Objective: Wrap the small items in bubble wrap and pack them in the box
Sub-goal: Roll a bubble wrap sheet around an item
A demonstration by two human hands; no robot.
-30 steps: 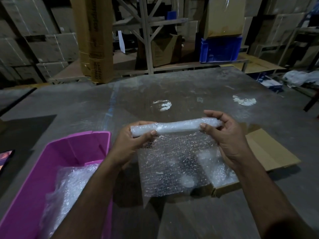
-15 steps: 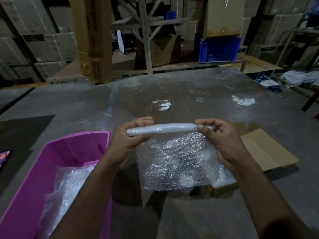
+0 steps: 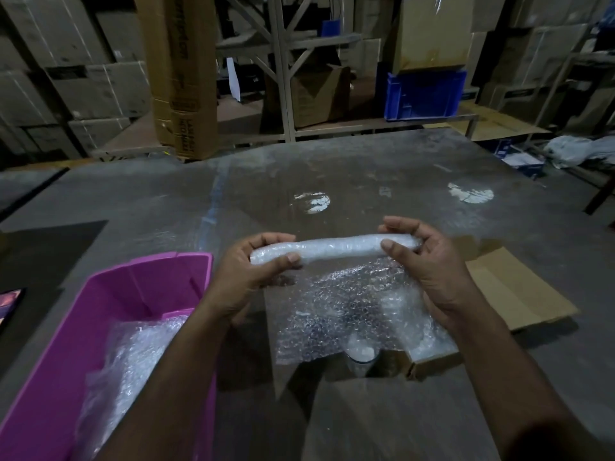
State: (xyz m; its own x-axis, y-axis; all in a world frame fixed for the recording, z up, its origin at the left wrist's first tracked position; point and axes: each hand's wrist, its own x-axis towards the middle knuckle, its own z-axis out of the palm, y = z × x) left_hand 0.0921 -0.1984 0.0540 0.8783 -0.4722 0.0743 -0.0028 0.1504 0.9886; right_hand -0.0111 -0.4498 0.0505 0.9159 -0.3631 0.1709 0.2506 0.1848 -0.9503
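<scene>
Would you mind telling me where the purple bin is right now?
In the head view the purple bin sits on the table's near-left, left of the left hand, with bubble wrap inside.

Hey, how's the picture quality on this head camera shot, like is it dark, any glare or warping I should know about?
Head view: dim overall, with the shelves at the back in deep shadow; two bright glare patches on the table; wide-angle warping bends the table's edges and the cartons; the bubble-wrap roll between the left hand and right hand is slightly overexposed; the forearms near the bottom corners go soft and dark.
</scene>
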